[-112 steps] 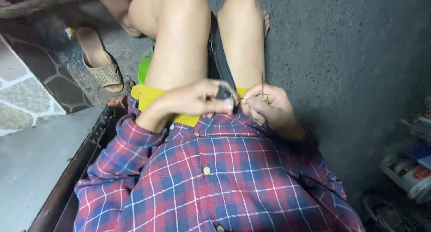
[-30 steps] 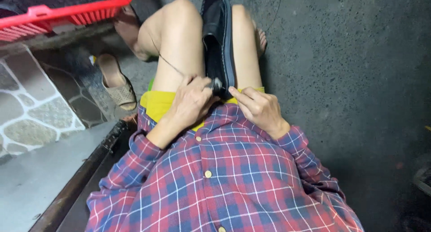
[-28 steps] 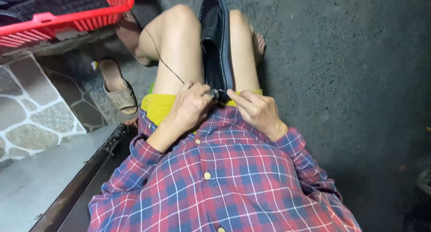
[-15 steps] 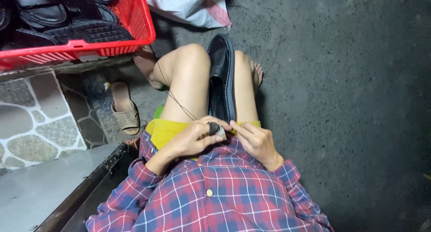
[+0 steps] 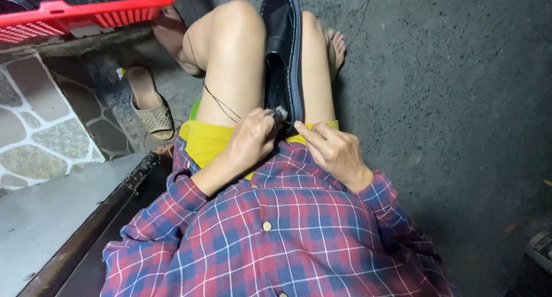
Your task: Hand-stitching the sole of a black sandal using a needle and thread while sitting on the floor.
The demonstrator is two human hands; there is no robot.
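A: How are the hands posed?

B: Both forearms are bent inward from plaid sleeves, meeting over the lap. The left hand [image 5: 251,140] is curled, fingers pinched narrowly on a small grey tool [image 5: 280,113] pressed at the heel end of the black shoe [image 5: 283,61]. The right hand [image 5: 333,152] is laid flat beside it, fingers loosely extended, fingertips touching the heel's edge; nothing is seen gripped in it.

A: And the shoe?

B: It is wedged lengthwise between the bare knees, sole edge turned rightward, toe pointing away, heel just at the fingertips.

A: Any containers?

B: A red plastic basket [image 5: 86,9] is seen at upper left; dark footwear is held in it, though details cannot be told.

A: Smaller things?

B: A tan sandal [image 5: 148,101] lies on the floor, well apart. A dark thread [image 5: 213,93] is drawn from the left hand across the left thigh.
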